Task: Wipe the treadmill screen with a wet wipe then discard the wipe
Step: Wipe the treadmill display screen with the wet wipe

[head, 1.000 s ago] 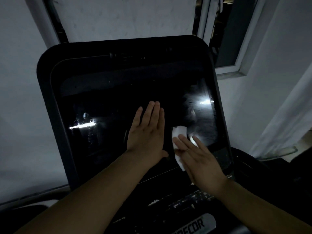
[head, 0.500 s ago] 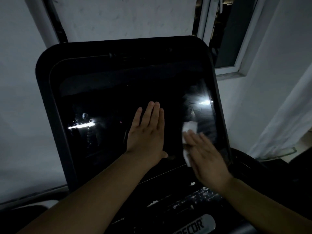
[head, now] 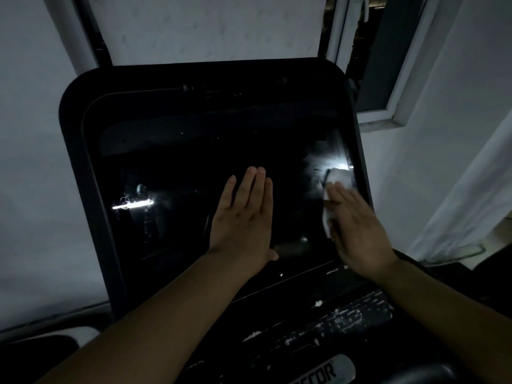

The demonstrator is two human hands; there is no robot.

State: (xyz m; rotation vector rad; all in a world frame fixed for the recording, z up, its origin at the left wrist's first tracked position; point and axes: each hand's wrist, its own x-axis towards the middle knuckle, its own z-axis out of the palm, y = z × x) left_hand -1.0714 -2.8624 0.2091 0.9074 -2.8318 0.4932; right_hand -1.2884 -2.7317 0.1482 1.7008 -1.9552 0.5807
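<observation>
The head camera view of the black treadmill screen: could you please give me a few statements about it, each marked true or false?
1. The left hand lies flat, fingers extended, on the glossy black treadmill screen. True.
2. The white wet wipe is under the left hand. False: it is under the right hand, near the screen's right edge.
3. The right hand presses the wipe against the screen with a flat palm. True.
4. The treadmill screen is lit and showing a workout. False: it is dark, with only light reflections.
5. The wipe has been discarded. False: it is on the screen.
</observation>
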